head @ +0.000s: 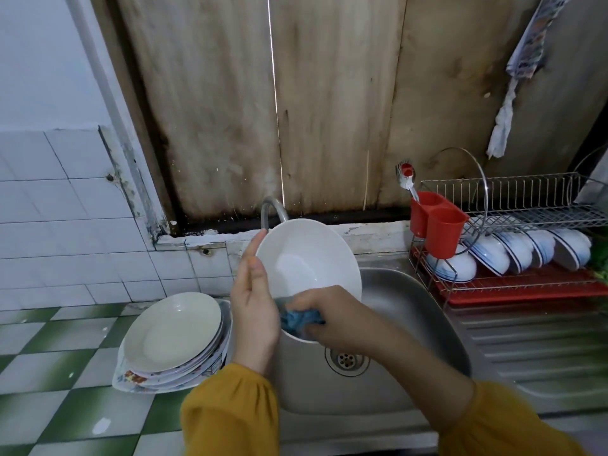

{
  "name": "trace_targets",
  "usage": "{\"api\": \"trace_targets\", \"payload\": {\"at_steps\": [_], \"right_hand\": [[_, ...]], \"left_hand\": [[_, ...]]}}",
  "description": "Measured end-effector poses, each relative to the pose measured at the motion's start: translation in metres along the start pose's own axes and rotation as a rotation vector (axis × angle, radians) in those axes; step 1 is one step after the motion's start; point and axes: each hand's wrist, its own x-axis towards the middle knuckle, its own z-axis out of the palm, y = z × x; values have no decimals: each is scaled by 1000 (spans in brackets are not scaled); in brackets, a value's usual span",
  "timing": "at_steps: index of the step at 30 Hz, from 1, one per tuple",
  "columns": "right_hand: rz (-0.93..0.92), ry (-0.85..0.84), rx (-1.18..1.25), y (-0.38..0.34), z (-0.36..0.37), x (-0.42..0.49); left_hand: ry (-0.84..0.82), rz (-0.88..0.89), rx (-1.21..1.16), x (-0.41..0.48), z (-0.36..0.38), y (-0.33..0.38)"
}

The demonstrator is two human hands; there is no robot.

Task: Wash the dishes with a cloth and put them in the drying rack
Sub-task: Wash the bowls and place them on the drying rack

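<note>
While the white plate (306,258) sits tilted over the sink (404,311), the head view has both hands on it. Left hand (255,301) lies flat against the plate's left rim, fingers straight and pointing up, propping it. Right hand (329,312) is curled round the blue cloth (301,319), pressing it on the plate's lower rim. Plate is above the basin, just in front of the faucet (273,209), with the drain (347,358) below it. Both arms wear yellow sleeves (230,419).

Left of the sink, a stack of plates (174,334) leans on the green-and-white tiled surface (65,340). Right of the sink is the drying rack (526,205): its lower tier holds a row of white bowls (523,248) on edge over a red tray (526,289). A red cutlery holder (437,222) hangs at the rack's left end with a spoon (406,182) sticking up from it. Upper tier contents can't be made out.
</note>
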Motion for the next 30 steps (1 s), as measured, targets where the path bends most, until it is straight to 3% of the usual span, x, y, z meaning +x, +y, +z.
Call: {"api": "trace_targets", "payload": {"at_steps": [2,3,5,6,7,9,11,12,13,15,17,18,20,23,25,26,28,29,30], "right_hand": [[98,54,-267,12,-4,3],[154,204,-315,14,-7,7],[132,550,-235,18,-5,19],[60,643,-147,17,-2,24],[-22,641,-63,13,3,26],[-132,331,44,7,14,21],[-133,-4,-24,15,17,16],[-111,-55,-146,25,16,17],[-69,-9,-263,33,15,19],[-70,375,-371,40,12,27],[-127,582,-142,25,16,29],[-169,538,-11,15,19,27],[-204,272,155,5,24,16],[-111,-109,-29,15,18,1],[35,-46,-263,25,8,0],[46,114,-322,29,6,2],[-22,469,-213,25,8,7],[-45,539,-90,20,13,7],[-45,481,29,14,15,4]], "left_hand": [[-41,1,7,3,-4,-3],[-83,-5,9,2,-4,-5],[-168,-5,47,-4,1,-9],[-194,9,76,-6,3,-9],[-206,28,91,-7,4,-8],[-169,22,75,-3,-1,-7],[-103,-12,29,3,-12,-9],[-96,-10,30,3,-17,-9],[-109,-4,48,1,-18,-9],[-149,-18,76,-7,-13,-12],[-160,-20,86,-12,-6,-11],[-157,-2,96,-12,-5,-9],[-139,7,84,-8,-10,-5],[-85,-50,-11,-6,-22,-5],[-90,-46,3,-13,-21,-6],[-108,-50,11,-17,-17,-8],[-163,-54,31,-24,-7,-10],[-185,-33,59,-26,-2,-10],[-195,-13,80,-26,1,-10]]}}
